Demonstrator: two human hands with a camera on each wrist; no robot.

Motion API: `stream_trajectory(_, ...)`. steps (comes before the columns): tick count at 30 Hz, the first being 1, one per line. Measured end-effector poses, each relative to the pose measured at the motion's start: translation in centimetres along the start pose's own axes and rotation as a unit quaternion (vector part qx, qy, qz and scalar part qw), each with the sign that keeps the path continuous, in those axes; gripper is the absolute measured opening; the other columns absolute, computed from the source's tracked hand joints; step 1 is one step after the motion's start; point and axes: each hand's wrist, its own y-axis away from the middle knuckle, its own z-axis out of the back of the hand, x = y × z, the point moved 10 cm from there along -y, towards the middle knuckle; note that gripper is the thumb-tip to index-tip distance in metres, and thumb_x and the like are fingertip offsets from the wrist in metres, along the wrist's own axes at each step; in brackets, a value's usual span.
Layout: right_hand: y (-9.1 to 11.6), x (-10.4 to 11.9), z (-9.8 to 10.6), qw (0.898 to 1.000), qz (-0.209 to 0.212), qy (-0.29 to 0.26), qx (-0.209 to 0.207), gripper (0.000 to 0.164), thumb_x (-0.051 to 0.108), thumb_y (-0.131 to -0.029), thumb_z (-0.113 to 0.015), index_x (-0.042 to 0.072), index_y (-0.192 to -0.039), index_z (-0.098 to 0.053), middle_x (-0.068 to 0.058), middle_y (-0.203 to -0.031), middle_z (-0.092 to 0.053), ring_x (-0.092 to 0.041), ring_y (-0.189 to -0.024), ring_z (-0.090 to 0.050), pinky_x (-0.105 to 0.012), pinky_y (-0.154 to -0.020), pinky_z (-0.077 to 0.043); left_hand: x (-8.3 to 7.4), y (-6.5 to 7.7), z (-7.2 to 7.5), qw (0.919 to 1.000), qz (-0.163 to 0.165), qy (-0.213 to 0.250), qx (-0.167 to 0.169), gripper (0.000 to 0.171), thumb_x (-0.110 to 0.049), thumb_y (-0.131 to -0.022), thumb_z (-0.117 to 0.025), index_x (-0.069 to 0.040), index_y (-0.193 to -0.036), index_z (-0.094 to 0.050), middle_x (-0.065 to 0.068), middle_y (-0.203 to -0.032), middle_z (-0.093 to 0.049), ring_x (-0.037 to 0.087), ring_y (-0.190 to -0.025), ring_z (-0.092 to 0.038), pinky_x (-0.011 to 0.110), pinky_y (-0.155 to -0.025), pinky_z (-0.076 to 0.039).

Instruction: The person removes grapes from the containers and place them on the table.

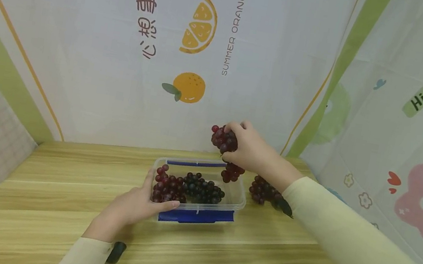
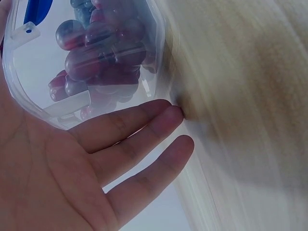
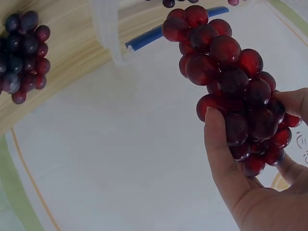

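Note:
A clear plastic box (image 1: 239, 204) with blue latches stands on the table, holding a red grape bunch (image 1: 169, 188) and a dark grape bunch (image 1: 203, 190). My left hand (image 1: 135, 203) rests against its left front corner, thumb along the front rim. In the left wrist view, three straight fingers (image 2: 149, 168) extend beside the box wall. Above the box's right rear side, my right hand (image 1: 252, 151) grips a dark red grape bunch (image 3: 236, 82) between thumb and fingers. The bunch hangs down, its lower end close to the box rim.
Another dark grape bunch (image 1: 265, 191) lies on the wooden table (image 1: 55, 199) right of the box, partly hidden by my right sleeve. A small dark object (image 1: 116, 252) lies beside my left sleeve. A printed cloth (image 1: 92, 59) hangs behind the table.

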Motion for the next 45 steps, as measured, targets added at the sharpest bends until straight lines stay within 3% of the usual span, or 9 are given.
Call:
stream_trajectory(9, 0.4, -2.0, 1.1, 1.000, -0.017, 0.013, 0.000, 0.064, 0.025, -0.093, -0.080, 0.015, -0.149, -0.050, -0.023, -0.148, -0.043, -0.038, -0.120, -0.062, -0.052, -0.096, -0.060, 0.1, 0.0, -0.1, 1.0000, 0.003, 0.002, 0.002, 0.139, -0.090, -0.081, -0.063, -0.027, -0.169, 0.024, 0.036, -0.157, -0.048, 0.048, -0.115, -0.073, 0.059, -0.085, -0.061)
stream_trajectory(16, 0.9, -4.1, 2.4, 0.999, -0.036, 0.035, -0.006, 0.062, 0.025, -0.094, -0.078, 0.015, -0.149, -0.050, -0.023, -0.150, -0.043, -0.037, -0.116, -0.063, -0.052, -0.091, -0.058, 0.1, 0.0, 0.0, 1.0000, 0.003, 0.002, -0.001, 0.138, -0.091, -0.080, -0.064, -0.032, -0.168, 0.024, 0.037, -0.156, -0.049, 0.046, -0.109, -0.075, 0.054, -0.077, -0.062)
stream_trajectory(26, 1.3, -7.4, 3.8, 0.997, -0.046, 0.048, -0.030, 0.061, 0.024, -0.093, -0.079, 0.009, -0.146, -0.052, -0.029, -0.150, -0.044, -0.043, -0.115, -0.063, -0.056, -0.093, -0.057, 0.0, -0.1, 0.1, 1.0000, -0.004, 0.007, -0.006, 0.136, -0.090, -0.081, -0.065, -0.036, -0.167, 0.025, 0.038, -0.155, -0.050, 0.048, -0.111, -0.074, 0.060, -0.085, -0.061)
stream_trajectory(32, 1.4, -8.6, 4.8, 0.996, -0.055, 0.055, -0.041, 0.061, 0.023, -0.094, -0.078, 0.009, -0.147, -0.051, -0.030, -0.147, -0.045, -0.044, -0.111, -0.063, -0.057, -0.088, -0.056, 0.1, -0.1, 0.0, 1.0000, -0.002, 0.008, -0.004, 0.137, -0.089, -0.081, -0.065, -0.031, -0.169, 0.023, 0.037, -0.154, -0.051, 0.049, -0.116, -0.072, 0.063, -0.091, -0.059)
stream_trajectory(39, 1.7, -10.0, 5.2, 0.995, -0.065, 0.058, -0.045, 0.063, 0.023, -0.094, -0.077, 0.007, -0.148, -0.049, -0.032, -0.147, -0.044, -0.049, -0.116, -0.060, -0.062, -0.093, -0.055, 0.1, 0.1, -0.1, 1.0000, 0.004, 0.001, 0.005, 0.141, -0.091, -0.082, -0.061, -0.013, -0.171, 0.016, 0.038, -0.157, -0.047, 0.051, -0.121, -0.069, 0.064, -0.094, -0.058)
stream_trajectory(45, 2.0, -11.7, 5.5, 0.995, -0.078, 0.044, -0.044, 0.064, 0.022, -0.095, -0.076, 0.005, -0.149, -0.046, -0.034, -0.148, -0.041, -0.051, -0.124, -0.057, -0.064, -0.097, -0.054, -0.2, 0.3, 0.0, 1.0000, 0.004, 0.006, 0.007, 0.141, -0.088, -0.082, -0.064, -0.014, -0.171, 0.016, 0.038, -0.155, -0.049, 0.050, -0.120, -0.071, 0.063, -0.092, -0.059)
